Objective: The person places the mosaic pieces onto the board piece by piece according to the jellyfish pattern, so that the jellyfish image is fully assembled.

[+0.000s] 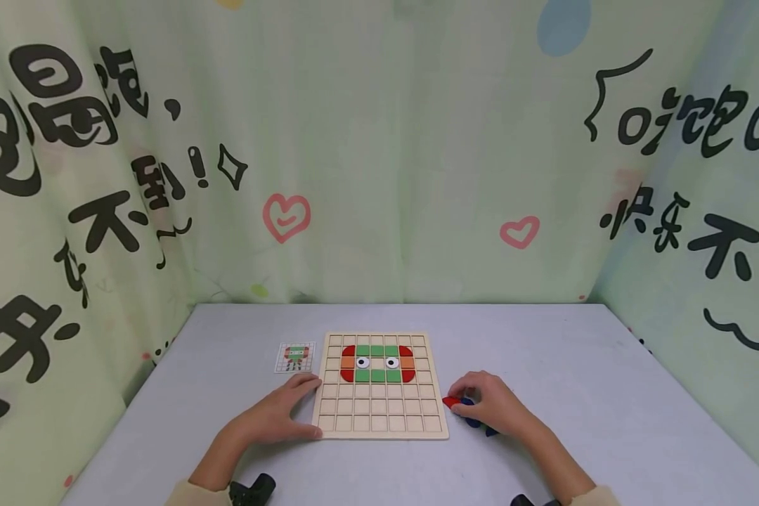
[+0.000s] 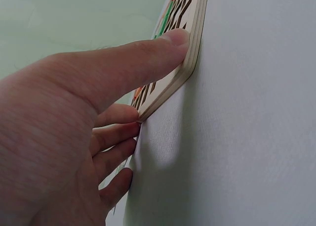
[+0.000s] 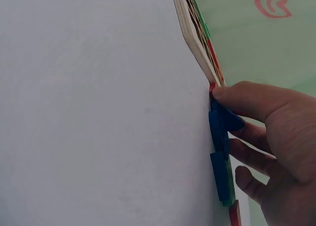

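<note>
A square wooden grid board (image 1: 379, 407) lies on the table, with red, green and orange tiles (image 1: 378, 350) and two eye tiles in its upper rows. My left hand (image 1: 281, 414) steadies the board's left side, its thumb (image 2: 168, 43) on the near corner and the other fingers along the edge. Right of the board, my right hand (image 1: 496, 404) pinches a dark blue piece (image 3: 229, 118) that tilts up between thumb and fingers. A red piece (image 1: 450, 401) is right at those fingertips. More blue pieces (image 3: 222, 179) lie beneath the hand, partly hidden.
A small picture card (image 1: 295, 357) with a gridded figure lies left of the board's top. The white table (image 1: 544, 344) meets printed curtains (image 1: 405, 176) behind and at both sides. Farther along the row of pieces, a red piece (image 3: 235, 213) shows.
</note>
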